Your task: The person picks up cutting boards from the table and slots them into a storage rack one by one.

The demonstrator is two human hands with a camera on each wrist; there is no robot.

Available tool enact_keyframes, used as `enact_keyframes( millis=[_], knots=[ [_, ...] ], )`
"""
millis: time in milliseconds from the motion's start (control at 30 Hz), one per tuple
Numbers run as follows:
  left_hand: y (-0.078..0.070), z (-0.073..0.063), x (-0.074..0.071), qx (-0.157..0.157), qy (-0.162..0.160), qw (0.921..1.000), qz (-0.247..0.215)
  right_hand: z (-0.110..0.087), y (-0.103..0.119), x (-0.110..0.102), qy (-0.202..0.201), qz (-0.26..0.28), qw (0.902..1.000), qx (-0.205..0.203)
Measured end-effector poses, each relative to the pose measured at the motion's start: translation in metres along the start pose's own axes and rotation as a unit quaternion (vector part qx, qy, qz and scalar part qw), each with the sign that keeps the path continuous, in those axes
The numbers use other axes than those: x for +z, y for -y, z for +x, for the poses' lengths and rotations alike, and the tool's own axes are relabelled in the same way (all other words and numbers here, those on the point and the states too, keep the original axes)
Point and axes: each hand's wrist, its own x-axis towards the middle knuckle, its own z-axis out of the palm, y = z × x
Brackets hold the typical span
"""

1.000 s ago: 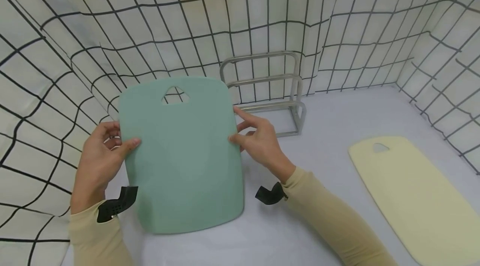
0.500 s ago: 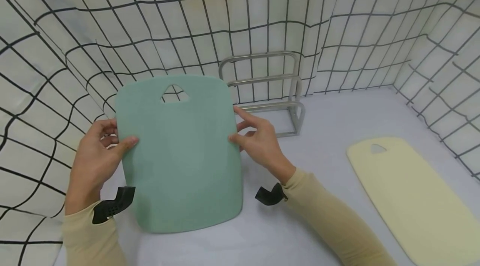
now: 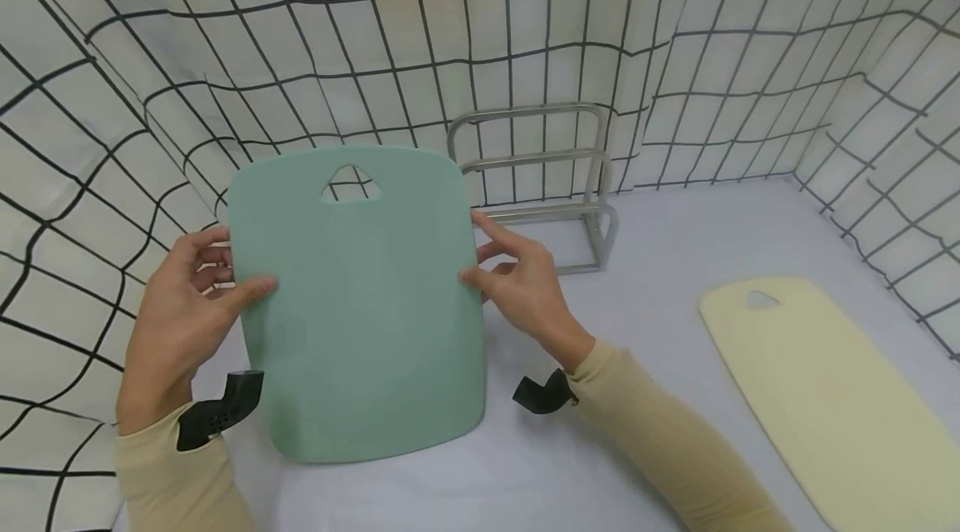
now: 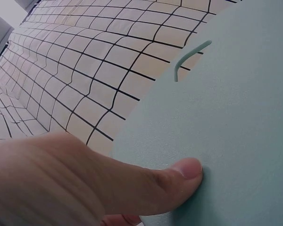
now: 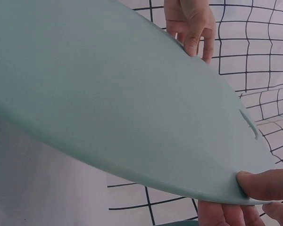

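Note:
A pale green cutting board [image 3: 367, 315] with a cut-out handle hole near its top stands tilted up between my hands, broad face toward me. My left hand [image 3: 176, 311] grips its left edge, thumb on the front face and fingers behind. On the opposite edge my right hand [image 3: 521, 286] pinches it, thumb in front, index finger extended along the side. In the left wrist view the left thumb [image 4: 174, 181] presses flat on the green face. The right wrist view shows the right thumb [image 5: 264, 184] on top of the board and other fingers underneath.
A metal wire rack [image 3: 600, 219] with several upright loops stands behind the board, partly hidden by it. A pale yellow cutting board [image 3: 832, 399] lies flat on the white table [image 3: 645, 307] at right. Black grid panels [image 3: 525, 40] enclose the back and sides.
The green board's top edge has risen slightly in the head view, and my left hand has shifted a little left with it. My right hand keeps the same hold.

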Motion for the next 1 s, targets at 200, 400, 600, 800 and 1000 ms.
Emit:
enact_keyframes(
  millis=[200, 400, 600, 800, 1000],
  knots=[
    [0.002, -0.001, -0.002, 0.002, -0.016, 0.9997, -0.021, -0.001, 0.000, 0.005, -0.003, 0.003, 1.0000, -0.008],
    [0.002, -0.002, -0.006, 0.003, -0.033, 0.9992, -0.023, -0.002, 0.002, 0.009, 0.000, 0.009, 0.9998, -0.018],
    [0.002, -0.004, -0.009, -0.002, -0.040, 0.9988, -0.028, -0.003, 0.003, 0.013, -0.002, 0.011, 0.9997, -0.022],
    [0.000, -0.006, -0.013, -0.029, -0.057, 0.9977, -0.023, -0.002, 0.007, 0.017, 0.000, 0.022, 0.9991, -0.037],
    [-0.001, -0.007, -0.017, -0.051, -0.067, 0.9960, -0.031, 0.001, 0.010, 0.020, 0.001, 0.014, 0.9985, -0.053]
  ],
)
